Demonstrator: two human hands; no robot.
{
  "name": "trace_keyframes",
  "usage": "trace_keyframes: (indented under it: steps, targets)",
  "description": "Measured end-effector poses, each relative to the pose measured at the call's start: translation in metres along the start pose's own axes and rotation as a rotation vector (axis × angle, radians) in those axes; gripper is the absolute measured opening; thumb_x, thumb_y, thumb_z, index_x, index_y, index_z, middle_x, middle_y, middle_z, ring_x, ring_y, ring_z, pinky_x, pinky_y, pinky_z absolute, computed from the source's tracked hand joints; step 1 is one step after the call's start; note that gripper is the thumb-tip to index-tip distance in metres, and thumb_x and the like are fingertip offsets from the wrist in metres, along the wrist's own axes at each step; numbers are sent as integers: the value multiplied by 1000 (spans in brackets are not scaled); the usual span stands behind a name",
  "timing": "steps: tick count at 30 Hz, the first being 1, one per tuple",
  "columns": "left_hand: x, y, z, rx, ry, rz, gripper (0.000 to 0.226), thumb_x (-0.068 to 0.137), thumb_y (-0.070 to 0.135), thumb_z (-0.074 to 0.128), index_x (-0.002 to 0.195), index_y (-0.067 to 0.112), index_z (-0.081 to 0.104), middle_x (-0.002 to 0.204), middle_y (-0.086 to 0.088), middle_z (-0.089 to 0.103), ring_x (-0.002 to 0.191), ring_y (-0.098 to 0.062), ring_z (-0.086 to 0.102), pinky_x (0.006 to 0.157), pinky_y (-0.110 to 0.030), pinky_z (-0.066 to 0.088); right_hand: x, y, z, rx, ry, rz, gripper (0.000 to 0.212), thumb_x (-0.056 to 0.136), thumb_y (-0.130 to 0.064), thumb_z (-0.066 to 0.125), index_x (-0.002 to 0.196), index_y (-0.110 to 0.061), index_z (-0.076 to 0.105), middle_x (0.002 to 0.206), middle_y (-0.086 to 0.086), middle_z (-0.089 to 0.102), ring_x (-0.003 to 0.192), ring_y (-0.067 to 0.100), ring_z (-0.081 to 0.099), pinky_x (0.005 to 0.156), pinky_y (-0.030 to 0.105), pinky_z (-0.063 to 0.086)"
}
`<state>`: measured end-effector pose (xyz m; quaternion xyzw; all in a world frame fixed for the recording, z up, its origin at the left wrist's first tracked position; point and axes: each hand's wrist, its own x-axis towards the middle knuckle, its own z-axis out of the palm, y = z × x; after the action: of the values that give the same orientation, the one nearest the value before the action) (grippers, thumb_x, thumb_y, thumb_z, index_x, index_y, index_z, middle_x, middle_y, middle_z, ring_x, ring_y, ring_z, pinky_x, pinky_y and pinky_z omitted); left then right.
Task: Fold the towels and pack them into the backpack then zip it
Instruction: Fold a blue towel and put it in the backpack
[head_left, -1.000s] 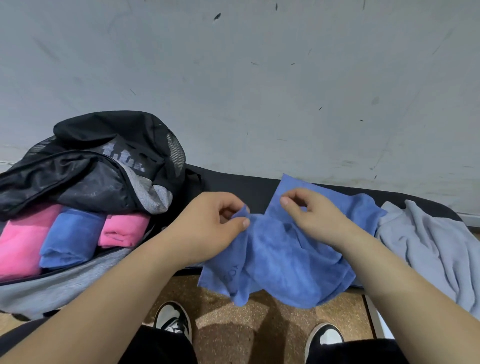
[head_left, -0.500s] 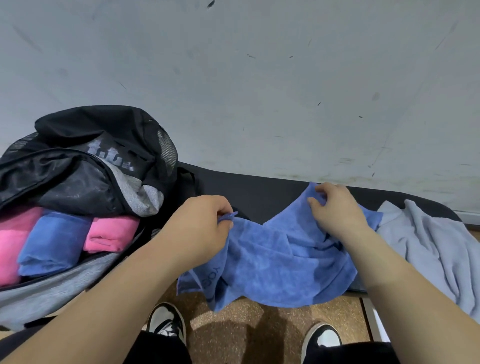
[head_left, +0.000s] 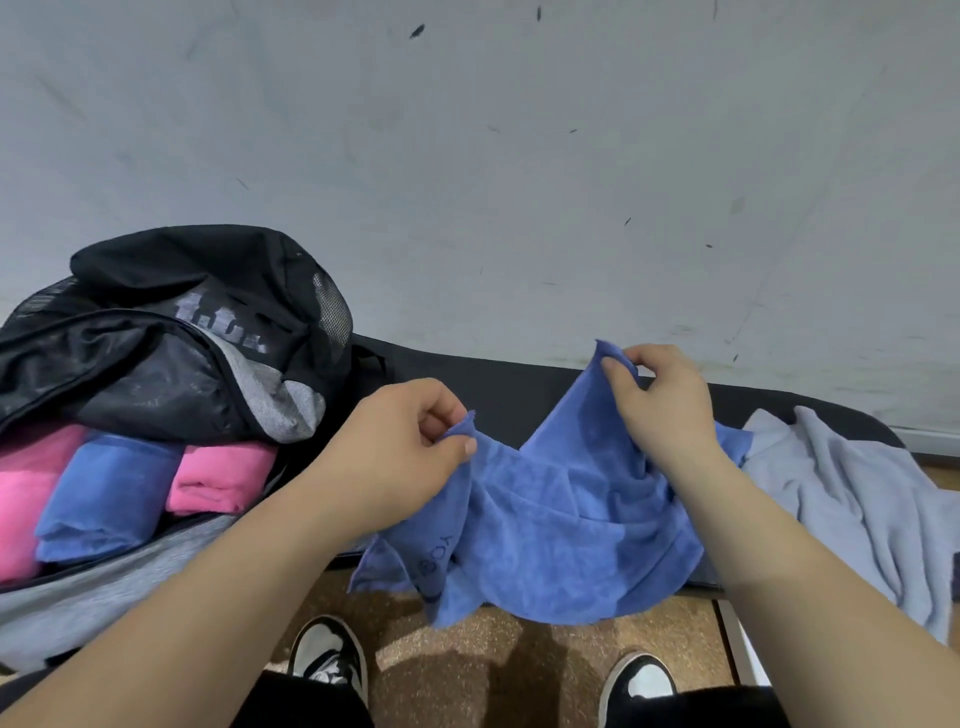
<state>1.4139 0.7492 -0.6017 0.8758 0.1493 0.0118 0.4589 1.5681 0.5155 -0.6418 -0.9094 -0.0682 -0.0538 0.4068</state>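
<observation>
Since a second ago the two hands have pulled apart, and the right hand (head_left: 670, 405) has lifted its corner of the blue towel (head_left: 561, 509) higher.

Biggest of all is the grey wall (head_left: 519, 182). It fills the top half of the frame and has small dark marks on it. At the middle left the black backpack (head_left: 197, 312) lies open. Its left side is cut off by the frame edge, and I cannot make out its zip. A black worktop (head_left: 519, 384) runs across the middle, mostly hidden under things.

The blue towel hangs over the worktop's front edge in the lower middle and sags between the hands. Dark letters near its lower left are hard to read. A grey towel (head_left: 857, 493) lies crumpled at the right, partly out of frame.

Inside the backpack a folded blue towel (head_left: 109, 493) sits between a pink towel (head_left: 223, 478) and a second pink towel (head_left: 26, 499), which is cut off at the left.

The left hand (head_left: 395, 457) pinches one towel corner with its thumb and curled fingers (head_left: 436, 408). The right hand pinches another corner the same way.

At the bottom, the left shoe (head_left: 327, 654) and right shoe (head_left: 641, 680) peek out on a brown floor (head_left: 467, 649).
</observation>
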Motion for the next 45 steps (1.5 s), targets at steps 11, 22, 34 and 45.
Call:
trace_keyframes:
  steps: [11, 22, 34, 45]
  targets:
    - [-44, 30, -10, -469, -164, 35, 6, 95, 12, 74, 93, 6, 73, 87, -13, 75, 79, -20, 65, 80, -39, 51, -99, -69, -95, 381, -153, -56, 23, 100, -33, 66, 85, -16, 64, 66, 11, 62, 62, 14, 55, 61, 31, 45]
    - [-62, 38, 8, -228, 16, 64, 14, 93, 26, 74, 82, 32, 78, 89, -10, 75, 71, -11, 65, 72, -27, 51, -124, -64, -93, 403, -12, 34, 16, 91, -22, 77, 78, -14, 71, 59, -12, 60, 59, 8, 54, 61, 25, 47]
    - [-61, 46, 19, -389, 9, 8, 13, 92, 19, 79, 79, 19, 81, 74, -5, 78, 63, -16, 67, 61, -32, 56, -127, -88, -39, 691, -359, 322, 13, 93, -18, 77, 89, -5, 78, 72, 16, 74, 61, 21, 66, 58, 30, 56]
    - [-45, 44, 22, -354, 143, -53, 19, 95, 18, 73, 78, 18, 80, 68, 1, 78, 64, -11, 73, 66, -35, 61, -119, -100, -24, 800, -359, 283, 13, 93, -10, 75, 84, -2, 79, 68, 12, 73, 55, 14, 69, 54, 24, 57]
